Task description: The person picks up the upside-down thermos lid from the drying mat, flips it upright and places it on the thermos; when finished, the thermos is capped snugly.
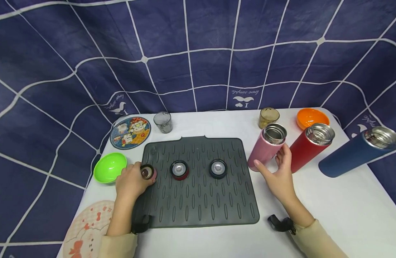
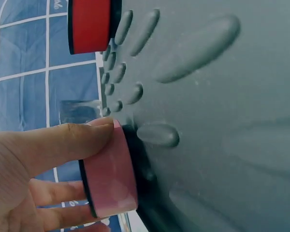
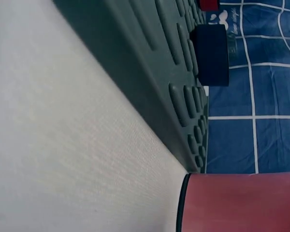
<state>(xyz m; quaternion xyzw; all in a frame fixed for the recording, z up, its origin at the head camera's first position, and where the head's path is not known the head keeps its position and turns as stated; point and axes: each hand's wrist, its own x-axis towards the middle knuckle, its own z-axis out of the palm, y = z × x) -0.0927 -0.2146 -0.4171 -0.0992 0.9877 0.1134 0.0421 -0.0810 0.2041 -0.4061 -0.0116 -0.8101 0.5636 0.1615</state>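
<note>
My left hand (image 1: 132, 182) pinches a pink bottle lid (image 2: 108, 169) at the left edge of the dark grey drying mat (image 1: 198, 211). In the left wrist view the thumb lies on its side wall. On the right, an uncapped pink insulated bottle (image 1: 264, 150) stands upright beside the mat, its steel mouth facing up. My right hand (image 1: 280, 175) holds it from the near right side, thumb across the front and fingers along the right. Two more lids, a red one (image 1: 179, 170) and a dark blue one (image 1: 218, 169), sit on the mat.
Uncapped red (image 1: 307, 150) and blue (image 1: 352, 156) bottles stand at right. Behind are an amber glass (image 1: 268, 117), an orange bowl (image 1: 312, 118) and a grey glass (image 1: 163, 122). At left lie a green bowl (image 1: 110, 167), a cartoon mat (image 1: 130, 132) and a pink placemat (image 1: 88, 225).
</note>
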